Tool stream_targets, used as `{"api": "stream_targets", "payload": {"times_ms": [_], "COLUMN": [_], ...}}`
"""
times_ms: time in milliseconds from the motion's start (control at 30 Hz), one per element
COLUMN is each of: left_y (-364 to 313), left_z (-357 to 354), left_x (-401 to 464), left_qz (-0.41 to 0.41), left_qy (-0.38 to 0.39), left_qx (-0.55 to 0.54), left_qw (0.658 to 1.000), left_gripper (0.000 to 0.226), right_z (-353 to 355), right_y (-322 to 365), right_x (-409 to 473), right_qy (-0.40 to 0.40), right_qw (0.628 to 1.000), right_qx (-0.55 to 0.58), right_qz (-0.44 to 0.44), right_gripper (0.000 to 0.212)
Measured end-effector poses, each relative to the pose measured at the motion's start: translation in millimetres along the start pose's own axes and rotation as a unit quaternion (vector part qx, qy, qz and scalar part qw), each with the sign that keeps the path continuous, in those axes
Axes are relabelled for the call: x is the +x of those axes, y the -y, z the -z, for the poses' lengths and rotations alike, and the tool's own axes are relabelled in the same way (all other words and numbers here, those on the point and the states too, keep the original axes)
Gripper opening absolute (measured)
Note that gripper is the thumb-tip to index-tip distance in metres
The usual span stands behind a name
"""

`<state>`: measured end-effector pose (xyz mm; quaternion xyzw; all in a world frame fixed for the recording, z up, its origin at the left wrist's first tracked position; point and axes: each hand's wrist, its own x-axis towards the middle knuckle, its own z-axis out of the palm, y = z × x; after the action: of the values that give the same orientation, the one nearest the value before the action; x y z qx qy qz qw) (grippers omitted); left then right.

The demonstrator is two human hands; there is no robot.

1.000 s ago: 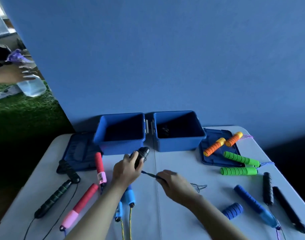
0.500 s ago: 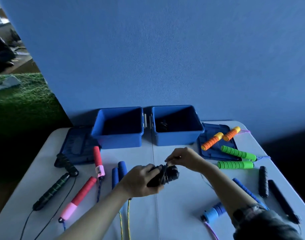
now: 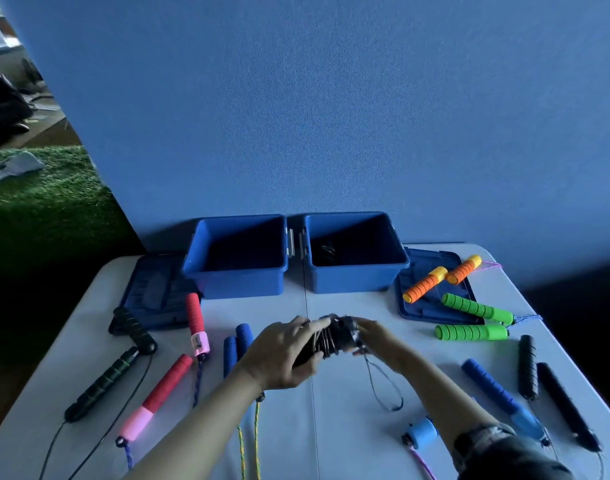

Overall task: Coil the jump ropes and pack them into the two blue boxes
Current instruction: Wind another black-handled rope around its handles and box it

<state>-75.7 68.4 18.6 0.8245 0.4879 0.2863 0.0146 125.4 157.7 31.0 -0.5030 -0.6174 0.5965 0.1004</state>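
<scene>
Now black rope bundle [image 3: 327, 339] between hands [image 3: 331, 344]

white table [image 3: 338, 427] | blue wall [image 3: 331, 116] behind | green turf [image 3: 47, 202] far left, grey cloth [image 3: 16, 166] on it

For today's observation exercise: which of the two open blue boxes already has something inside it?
The right-hand blue box, next to the lid bearing the orange handles: a small dark item lies inside. The left-hand blue box shows only shadow.

Right hand [image 3: 376, 337] blurred; something dark in right box [image 3: 355, 252], perhaps cord.
</scene>
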Motion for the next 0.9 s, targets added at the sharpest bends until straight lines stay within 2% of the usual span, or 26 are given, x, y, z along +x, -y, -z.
{"api": "stream_targets", "payload": {"times_ms": [67,167,233,367,567,667,733,800,900], "left_y": [-0.7,8.5,17.4,21.6,3.9,0.0,-1.6,-1.7,-1.0], "left_z": [0.3,-0.1,-4.7,-8.6,-23.3,-28.4,-29.9,-30.4,-30.6], "left_x": [6.3,16.3,17.1,14.3,7.9,4.1,0.9,-0.4,-1.0], "left_qz": [0.058,0.198,0.260,0.397,0.432,0.427,0.431,0.455,0.467], "left_qy": [-0.032,-0.070,-0.044,0.060,0.129,0.144,0.151,0.153,0.170], "left_qx": [0.038,0.084,0.103,0.088,0.084,0.073,0.086,0.089,0.101], "left_qw": [0.997,0.974,0.959,0.911,0.888,0.890,0.885,0.873,0.862], "left_gripper": [0.051,0.048,0.046,0.049,0.061,0.062,0.059,0.052,0.048], "right_z": [-12.8,-31.0,-40.2,-52.1,-61.7,-58.2,-56.6,-54.5,-48.9], "right_y": [-2.5,-9.3,-8.4,-2.6,5.4,5.5,7.7,12.5,19.1], "right_x": [-1.5,-2.4,0.8,1.4,-8.9,-15.9,-21.9,-27.5,-29.9], "right_qy": [0.022,-0.006,-0.032,-0.051,-0.021,0.001,0.041,0.070,0.046], "right_qw": [0.999,0.998,0.997,0.983,0.970,0.942,0.920,0.926,0.930], "right_qx": [-0.039,-0.069,-0.068,-0.176,-0.240,-0.333,-0.383,-0.363,-0.362], "right_qz": [-0.013,-0.011,-0.012,-0.009,-0.021,-0.045,-0.066,-0.078,-0.037], "right_gripper": [0.022,0.016,0.017,0.017,0.015,0.022,0.013,0.017,0.024]}}
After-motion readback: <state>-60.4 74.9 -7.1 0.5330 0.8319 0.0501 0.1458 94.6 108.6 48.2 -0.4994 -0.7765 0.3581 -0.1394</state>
